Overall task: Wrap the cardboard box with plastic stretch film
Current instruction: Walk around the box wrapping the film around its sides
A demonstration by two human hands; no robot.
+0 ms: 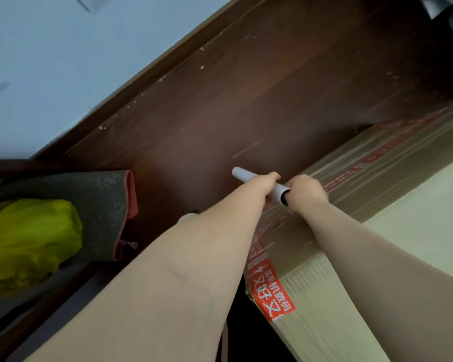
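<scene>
Right under both grips, the cardboard box [311, 309] is lying on the wood floor [246, 100] with film over it. The left grip [265, 187] is curling round the film roll tube [242, 174], and the right grip [307, 191] is clutching its near end. A yellow bag [29, 241] is sitting way off to their left.

both bare arms stretch forward, side by side; left hand [268, 184] curls round the tube [242, 175], right hand [307, 190] clutches its near end.
</scene>
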